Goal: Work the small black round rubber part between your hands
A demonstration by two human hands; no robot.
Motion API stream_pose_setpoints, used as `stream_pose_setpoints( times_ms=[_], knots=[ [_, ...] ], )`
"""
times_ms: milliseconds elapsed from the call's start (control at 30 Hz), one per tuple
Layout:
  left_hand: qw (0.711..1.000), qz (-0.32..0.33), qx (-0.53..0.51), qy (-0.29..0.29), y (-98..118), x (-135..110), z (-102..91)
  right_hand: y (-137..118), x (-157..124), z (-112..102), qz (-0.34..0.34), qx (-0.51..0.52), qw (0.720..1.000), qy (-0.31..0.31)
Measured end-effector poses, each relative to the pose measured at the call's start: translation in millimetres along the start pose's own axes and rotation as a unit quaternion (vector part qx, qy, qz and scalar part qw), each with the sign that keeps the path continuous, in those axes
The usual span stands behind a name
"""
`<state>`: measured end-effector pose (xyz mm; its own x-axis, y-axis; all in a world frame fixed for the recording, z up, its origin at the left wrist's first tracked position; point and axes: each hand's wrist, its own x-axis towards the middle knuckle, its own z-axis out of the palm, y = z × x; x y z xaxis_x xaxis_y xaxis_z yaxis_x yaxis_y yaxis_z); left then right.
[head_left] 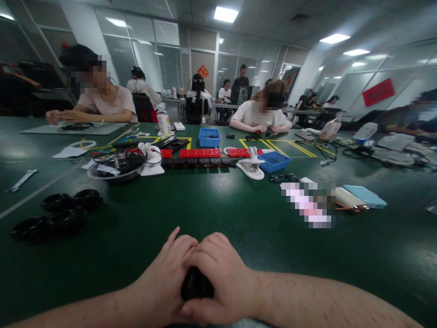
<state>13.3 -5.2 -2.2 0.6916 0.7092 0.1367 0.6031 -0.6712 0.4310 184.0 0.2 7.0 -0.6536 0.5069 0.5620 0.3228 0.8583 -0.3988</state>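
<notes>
At the near edge of the green table, my right hand [221,273] is wrapped round a glossy black rounded piece [197,284]; its exact kind is hard to make out. My left hand [167,269] presses against the other side of the same piece, its fingers partly under the right ones and one fingertip sticking up. Much of the piece is hidden by the hands. To the left, several glossy black ring-shaped pieces [56,202] of similar look lie in a cluster on the table.
A clear bowl [134,171] with dark parts stands beyond the rings, near a white clip stand [152,159]. Red power strips [201,153] and blue bins [210,136] sit mid-table. A wrench [21,181] lies left, a light-blue box [365,196] right. Co-workers sit opposite.
</notes>
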Motion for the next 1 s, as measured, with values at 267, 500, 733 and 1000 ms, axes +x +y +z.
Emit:
stream_pose_setpoints(
  times_ms=[267, 500, 733, 1000],
  knots=[
    [0.999, 0.027, -0.04, -0.023, -5.3, 6.4, -5.1, 4.2, -0.9, 2.8, -0.029, -0.016, 0.998, -0.05],
    [0.989, 0.074, -0.094, -0.087, -8.4, 18.7, -19.7, 1.4, 0.8, -0.3, -0.122, 0.029, 0.99, -0.057],
    [0.992, 0.086, -0.032, -0.086, -10.8, 11.8, -21.0, -2.6, 3.7, -4.3, -0.067, 0.016, 0.998, 0.014],
    [1.0, 0.007, -0.001, 0.001, -3.4, 6.9, -5.8, 0.4, -0.3, 2.8, 0.009, -0.032, 0.999, -0.002]
  ],
)
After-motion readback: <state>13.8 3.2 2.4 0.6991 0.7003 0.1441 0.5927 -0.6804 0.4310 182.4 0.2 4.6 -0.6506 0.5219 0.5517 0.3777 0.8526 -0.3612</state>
